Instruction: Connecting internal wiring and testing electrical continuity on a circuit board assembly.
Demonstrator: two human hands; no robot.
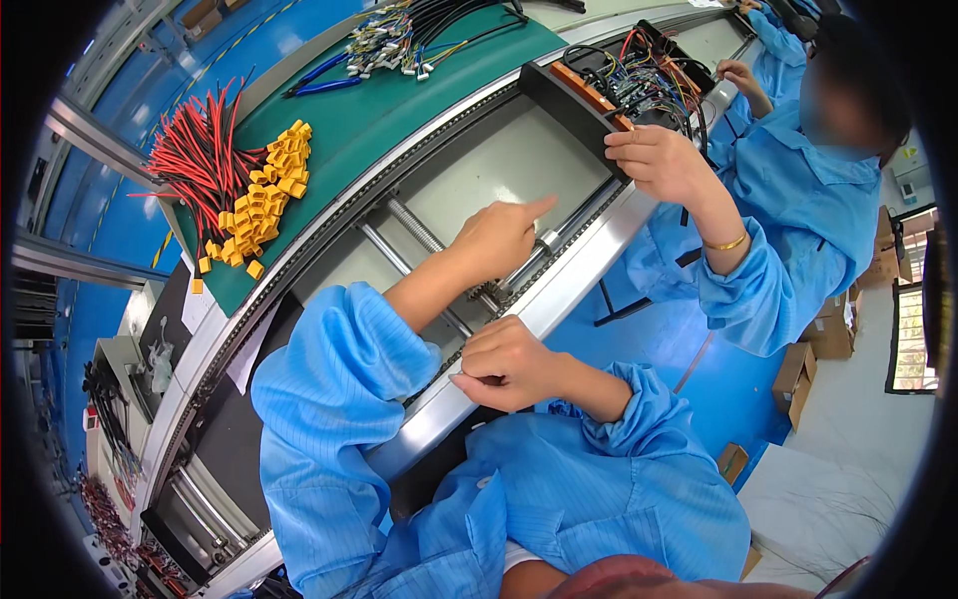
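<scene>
My left hand point(496, 240) hovers over the opening in the conveyor line, its index finger stretched toward the right and the other fingers curled; it holds nothing I can see. Below it, near the line's front metal rail point(429, 431), my right hand point(509, 364) is curled into a loose fist, with nothing visible in it. Beyond my left hand, a metal shaft and a spring point(414, 225) cross the opening. At the far right, an open electronics unit point(649, 85) with orange edges and tangled wires sits on the line, apart from both my hands.
A co-worker's hand point(659, 165) touches the unit's near corner. On the green mat point(329, 150) lie red-black cables with yellow connectors point(264, 195), blue-handled pliers point(324, 80) and a cable bundle with white plugs point(394, 45). Cardboard boxes point(795, 379) stand at right.
</scene>
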